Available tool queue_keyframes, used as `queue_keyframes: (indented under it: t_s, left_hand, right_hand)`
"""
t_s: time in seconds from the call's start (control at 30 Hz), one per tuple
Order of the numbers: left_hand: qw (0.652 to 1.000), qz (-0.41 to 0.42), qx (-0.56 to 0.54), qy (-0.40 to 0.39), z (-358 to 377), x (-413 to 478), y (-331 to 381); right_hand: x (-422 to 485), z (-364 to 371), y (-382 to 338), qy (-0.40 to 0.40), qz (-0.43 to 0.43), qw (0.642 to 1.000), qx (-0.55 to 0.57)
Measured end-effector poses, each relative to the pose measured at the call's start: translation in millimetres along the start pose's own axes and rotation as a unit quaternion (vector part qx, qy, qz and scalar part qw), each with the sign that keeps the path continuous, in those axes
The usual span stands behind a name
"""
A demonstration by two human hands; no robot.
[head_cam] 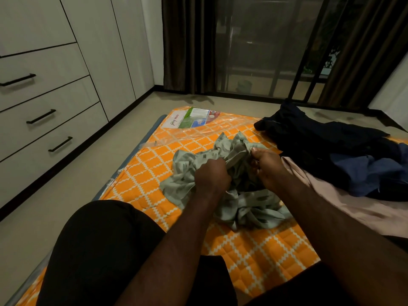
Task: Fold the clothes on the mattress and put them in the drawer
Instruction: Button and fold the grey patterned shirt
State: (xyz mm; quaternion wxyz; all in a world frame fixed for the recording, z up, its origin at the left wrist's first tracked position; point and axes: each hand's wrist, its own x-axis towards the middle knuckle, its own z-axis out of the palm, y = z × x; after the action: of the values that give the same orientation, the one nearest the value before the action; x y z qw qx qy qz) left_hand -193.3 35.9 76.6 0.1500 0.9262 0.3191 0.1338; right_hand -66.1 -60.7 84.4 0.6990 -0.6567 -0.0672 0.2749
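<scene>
Seated on an orange checked mattress point(154, 164), a person works a crumpled green garment point(245, 204): the left hand point(212, 173) clutches a fistful of cloth, and the right hand point(269, 166), at its 3 o'clock, pinches an edge. Most of the garment lies bunched toward 6 o'clock beneath both grips, so folding well probably means finding the shoulders, pulling apart and spreading it flat. Closed drawers point(44, 100) stand at 9 o'clock.

A: What is the person wearing?
B: Plain black cloth, smooth, over the left knee point(99, 239); shorts or trousers, I cannot tell.
A: And right of that knee?
B: The same black cloth on the right leg point(293, 290). Beyond the knee, the left forearm point(176, 250), right forearm point(331, 228), left hand point(212, 175) and right hand point(268, 166) are all bare.
</scene>
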Motion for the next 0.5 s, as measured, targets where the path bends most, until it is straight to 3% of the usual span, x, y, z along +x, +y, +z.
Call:
queue_keyframes:
  t_s: [0.1,0.2,0.27,0.37,0.5]
  left_hand:
    - [0.998,0.038,0.037,0.025,-10.4,-6.1,17.8]
    - [0.986,0.094,0.014,0.134,-13.7,-11.1,29.4]
    - [0.982,0.105,-0.021,0.158,-15.5,-10.6,32.9]
    - [0.993,0.028,-0.083,0.072,-15.0,-4.1,29.5]
    - [0.985,-0.018,-0.100,-0.141,-2.8,12.8,13.9]
  right_hand:
    - [4.4,-1.1,2.0,0.037,-0.060,0.995,-0.066]
    - [6.5,-2.3,1.4,0.076,-0.133,0.971,-0.185]
    - [8.6,-3.9,1.4,0.085,-0.161,0.957,-0.227]
    - [12.8,-7.2,2.8,0.080,-0.178,0.942,-0.273]
    - [12.3,-9.1,5.8,0.048,-0.170,0.939,-0.295]
